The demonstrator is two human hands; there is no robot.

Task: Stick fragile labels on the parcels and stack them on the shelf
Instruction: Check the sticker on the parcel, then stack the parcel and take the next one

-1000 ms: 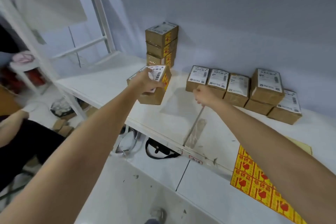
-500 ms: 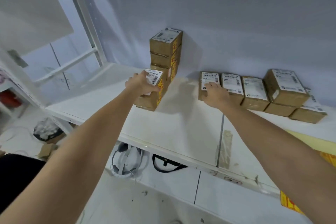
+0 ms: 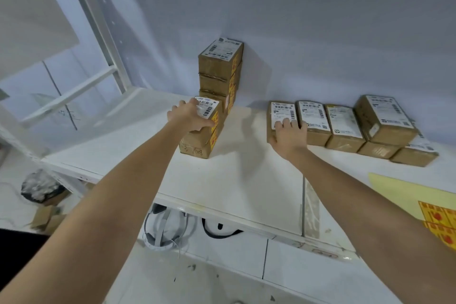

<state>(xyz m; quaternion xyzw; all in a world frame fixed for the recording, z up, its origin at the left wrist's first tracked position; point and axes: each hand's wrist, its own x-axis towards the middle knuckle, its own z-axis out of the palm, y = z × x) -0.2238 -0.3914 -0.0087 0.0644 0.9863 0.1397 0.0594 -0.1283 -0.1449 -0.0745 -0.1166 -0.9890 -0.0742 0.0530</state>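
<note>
My left hand (image 3: pixel 190 116) grips a brown labelled parcel (image 3: pixel 209 112) that rests on top of another parcel (image 3: pixel 197 147) on the white shelf (image 3: pixel 237 180); both show yellow fragile stickers on the side. Behind them stands a tall stack of parcels (image 3: pixel 219 69) against the wall. My right hand (image 3: pixel 287 134) clasps the leftmost parcel (image 3: pixel 281 112) of a row of parcels (image 3: pixel 340 126) along the wall. A sheet of yellow and red fragile labels (image 3: pixel 439 222) lies at the right edge.
A pale yellow backing sheet (image 3: pixel 399 187) lies on the shelf by the labels. A white shelf upright (image 3: pixel 98 29) rises at the left. Below the shelf lie a white headset (image 3: pixel 160 232), a black strap (image 3: pixel 219 229) and a bag of scraps (image 3: pixel 39 187).
The view tilted up and nearer the shelf. My left hand set its parcel onto the lower one by the tall stack. My right hand reached forward and closed on the row's leftmost parcel.
</note>
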